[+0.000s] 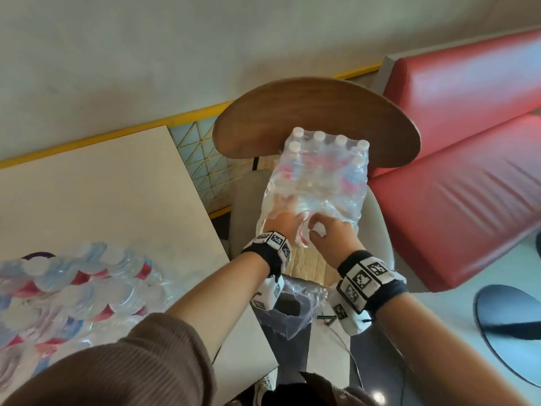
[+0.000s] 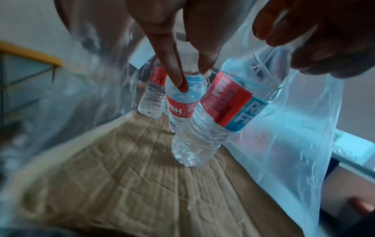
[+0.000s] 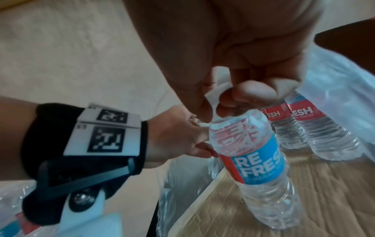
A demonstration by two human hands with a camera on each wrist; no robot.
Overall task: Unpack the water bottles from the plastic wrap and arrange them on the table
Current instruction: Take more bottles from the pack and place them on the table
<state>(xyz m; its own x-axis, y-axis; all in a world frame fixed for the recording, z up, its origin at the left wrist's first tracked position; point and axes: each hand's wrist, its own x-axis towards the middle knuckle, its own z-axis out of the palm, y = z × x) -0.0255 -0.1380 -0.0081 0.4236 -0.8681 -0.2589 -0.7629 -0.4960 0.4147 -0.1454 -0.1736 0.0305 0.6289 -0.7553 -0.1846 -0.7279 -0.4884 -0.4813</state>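
Observation:
A shrink-wrapped pack of water bottles (image 1: 322, 171) stands on a cardboard tray (image 2: 131, 184) on a chair seat. The near end of the plastic wrap (image 2: 284, 128) is torn open. My right hand (image 1: 319, 230) pinches the white cap of a bottle with a red and blue label (image 3: 255, 162), which tilts on the tray. My left hand (image 1: 281, 224) reaches inside the wrap. Its straight fingers (image 2: 178, 77) lie against the neck and label of an upright bottle (image 2: 182, 105) next to the tilted one (image 2: 233, 104). Two more bottles (image 3: 316, 131) stand behind.
A pale table (image 1: 102, 186) sits to the left, with several unpacked bottles (image 1: 73, 288) crowded at its near left corner. The chair's round wooden back (image 1: 292, 112) rises behind the pack. A red padded bench (image 1: 453, 142) is to the right. Loose plastic (image 1: 292, 312) hangs below my wrists.

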